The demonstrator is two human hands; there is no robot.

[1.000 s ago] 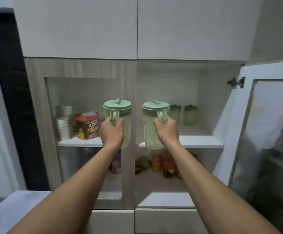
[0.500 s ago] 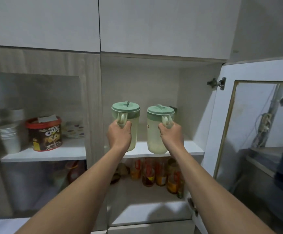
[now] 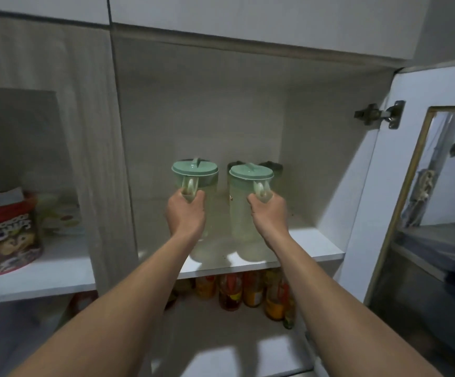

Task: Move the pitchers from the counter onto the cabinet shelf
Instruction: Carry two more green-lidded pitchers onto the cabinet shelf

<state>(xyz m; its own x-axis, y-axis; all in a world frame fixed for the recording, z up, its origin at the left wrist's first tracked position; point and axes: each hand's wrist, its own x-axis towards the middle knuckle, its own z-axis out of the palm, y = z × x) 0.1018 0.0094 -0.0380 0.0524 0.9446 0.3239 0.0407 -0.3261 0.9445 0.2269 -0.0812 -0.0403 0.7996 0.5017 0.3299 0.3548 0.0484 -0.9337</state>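
Left hand (image 3: pixel 187 213): fist closed around left pitcher (image 3: pixel 196 186) handle.
Right hand (image 3: pixel 268 213): closed on right pitcher (image 3: pixel 244 202) handle.
Far left of left hand: tin (image 3: pixel 6 240) reading "Coco Crunch"-like lettering, partly legible.

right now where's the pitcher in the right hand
In the head view, the right pitcher is over the open cabinet's middle shelf, beside the left pitcher, gripped by the right hand.
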